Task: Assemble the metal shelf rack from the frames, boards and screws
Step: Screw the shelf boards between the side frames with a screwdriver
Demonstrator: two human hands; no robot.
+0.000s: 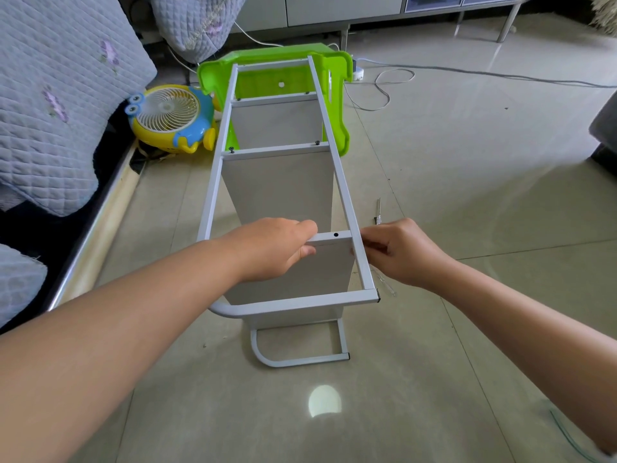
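on the floor before me the rack (283,195) lies on its side, far end propped on a green stool (340,95). my left hand (277,248) grips the near crossbar (329,236) and board (300,275) edge; my right hand (397,252) pinches the rail (354,228), though whether it holds a screw i cannot tell. it looks light, stiff and slick, so i'd hold the tubes, not thin boards.

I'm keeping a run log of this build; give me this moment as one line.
stage: nearest board alignment | left hand: grips crossbar | right hand: fingers at side rail | screw hole: empty | screwdriver: on floor
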